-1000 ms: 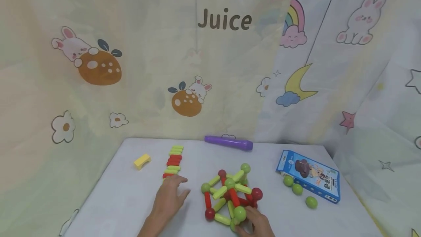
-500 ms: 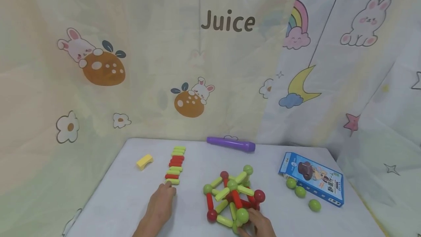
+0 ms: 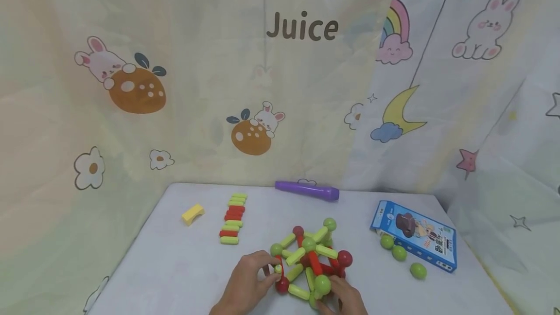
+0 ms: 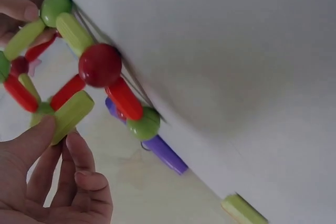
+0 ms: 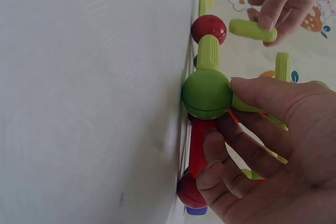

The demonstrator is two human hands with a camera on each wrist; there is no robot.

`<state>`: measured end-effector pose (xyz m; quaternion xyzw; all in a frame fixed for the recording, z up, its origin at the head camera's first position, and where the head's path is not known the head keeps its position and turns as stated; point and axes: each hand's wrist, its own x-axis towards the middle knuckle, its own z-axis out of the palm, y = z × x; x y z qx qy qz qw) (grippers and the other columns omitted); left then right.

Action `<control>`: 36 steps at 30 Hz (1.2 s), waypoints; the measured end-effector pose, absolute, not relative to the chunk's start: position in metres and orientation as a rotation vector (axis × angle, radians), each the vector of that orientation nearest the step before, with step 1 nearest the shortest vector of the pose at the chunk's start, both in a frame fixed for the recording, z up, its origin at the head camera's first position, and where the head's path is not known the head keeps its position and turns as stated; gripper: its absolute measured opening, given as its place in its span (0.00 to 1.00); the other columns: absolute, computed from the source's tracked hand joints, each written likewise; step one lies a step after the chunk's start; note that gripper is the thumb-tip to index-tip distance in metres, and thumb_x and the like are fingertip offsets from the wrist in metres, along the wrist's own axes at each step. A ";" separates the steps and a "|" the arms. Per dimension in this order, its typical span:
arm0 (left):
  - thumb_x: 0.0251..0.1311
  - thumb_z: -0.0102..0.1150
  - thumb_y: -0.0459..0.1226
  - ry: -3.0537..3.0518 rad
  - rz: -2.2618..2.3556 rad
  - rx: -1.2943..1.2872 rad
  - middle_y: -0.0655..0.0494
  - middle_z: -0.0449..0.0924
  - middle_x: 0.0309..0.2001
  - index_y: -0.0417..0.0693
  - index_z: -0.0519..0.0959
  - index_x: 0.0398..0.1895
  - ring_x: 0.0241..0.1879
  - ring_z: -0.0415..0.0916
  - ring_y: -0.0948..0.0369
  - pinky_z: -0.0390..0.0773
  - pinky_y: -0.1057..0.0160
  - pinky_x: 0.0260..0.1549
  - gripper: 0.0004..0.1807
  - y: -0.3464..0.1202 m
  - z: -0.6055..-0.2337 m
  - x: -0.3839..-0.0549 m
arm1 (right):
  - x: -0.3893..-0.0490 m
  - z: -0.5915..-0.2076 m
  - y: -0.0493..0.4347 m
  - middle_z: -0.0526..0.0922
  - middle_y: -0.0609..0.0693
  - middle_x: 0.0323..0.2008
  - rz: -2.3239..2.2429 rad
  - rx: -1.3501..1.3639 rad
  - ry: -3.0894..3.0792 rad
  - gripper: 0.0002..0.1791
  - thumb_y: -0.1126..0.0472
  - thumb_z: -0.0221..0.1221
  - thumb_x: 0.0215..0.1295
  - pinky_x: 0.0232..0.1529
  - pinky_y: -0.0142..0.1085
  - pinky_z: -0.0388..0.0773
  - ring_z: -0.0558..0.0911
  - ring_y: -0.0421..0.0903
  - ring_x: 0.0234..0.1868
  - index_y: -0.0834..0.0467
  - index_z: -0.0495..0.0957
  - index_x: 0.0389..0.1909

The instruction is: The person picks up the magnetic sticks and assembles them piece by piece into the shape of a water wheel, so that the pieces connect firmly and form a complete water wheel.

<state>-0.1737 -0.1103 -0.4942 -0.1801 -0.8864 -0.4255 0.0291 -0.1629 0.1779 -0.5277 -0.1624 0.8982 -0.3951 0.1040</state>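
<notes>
My left hand pinches a yellow-green magnetic rod between thumb and fingers, at the left side of a ball-and-rod structure. That structure joins red and green balls with red and yellow-green rods and stands on the table. In the right wrist view the held rod is near a red ball, apart from it. My right hand holds the structure at its near corner, with the thumb against a green ball and the fingers curled beside a red rod.
A row of loose rods lies left of the structure, with a yellow arched block farther left. A purple microphone-shaped object lies at the back. On the right are a blue box and three green balls.
My left hand has gone from the near end of the rod row rightward to the structure, and now holds a yellow-green rod. My right hand stays at the structure's near corner.
</notes>
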 end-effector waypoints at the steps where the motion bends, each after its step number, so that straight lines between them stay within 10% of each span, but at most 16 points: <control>1: 0.59 0.80 0.33 -2.715 -1.343 -0.570 0.70 0.86 0.37 0.49 0.91 0.48 0.34 0.76 0.72 0.80 0.68 0.36 0.13 -0.107 -0.495 -0.173 | -0.163 -0.527 0.178 0.81 0.43 0.45 -1.167 -0.478 2.648 0.20 0.54 0.74 0.67 0.40 0.32 0.79 0.73 0.36 0.40 0.58 0.85 0.56; 16: 0.59 0.80 0.33 -2.716 -1.419 -0.567 0.69 0.84 0.37 0.50 0.90 0.51 0.34 0.76 0.71 0.80 0.69 0.37 0.16 -0.097 -0.501 -0.176 | -0.162 -0.524 0.178 0.80 0.43 0.46 -1.176 -0.415 2.622 0.21 0.54 0.74 0.67 0.39 0.33 0.78 0.73 0.38 0.40 0.58 0.84 0.56; 20: 0.54 0.86 0.43 -2.822 -1.256 -0.558 0.58 0.82 0.59 0.50 0.82 0.65 0.55 0.79 0.59 0.85 0.55 0.55 0.35 -0.100 -0.500 -0.178 | -0.163 -0.525 0.178 0.80 0.43 0.46 -1.174 -0.418 2.611 0.21 0.53 0.74 0.68 0.40 0.34 0.78 0.73 0.39 0.41 0.57 0.84 0.56; 24: 0.48 0.88 0.49 -2.984 -1.091 -0.607 0.51 0.63 0.82 0.50 0.71 0.78 0.80 0.62 0.47 0.71 0.39 0.71 0.54 -0.102 -0.506 -0.188 | -0.165 -0.526 0.178 0.79 0.42 0.43 -1.181 -0.405 2.595 0.21 0.52 0.75 0.67 0.40 0.33 0.77 0.73 0.39 0.40 0.56 0.85 0.55; 36: 0.50 0.85 0.53 -3.097 -0.697 -0.641 0.49 0.73 0.72 0.55 0.86 0.61 0.69 0.70 0.49 0.77 0.42 0.66 0.35 -0.094 -0.518 -0.192 | -0.178 -0.524 0.192 0.82 0.43 0.43 -1.185 -0.366 2.647 0.17 0.56 0.76 0.66 0.41 0.41 0.82 0.76 0.47 0.42 0.53 0.84 0.52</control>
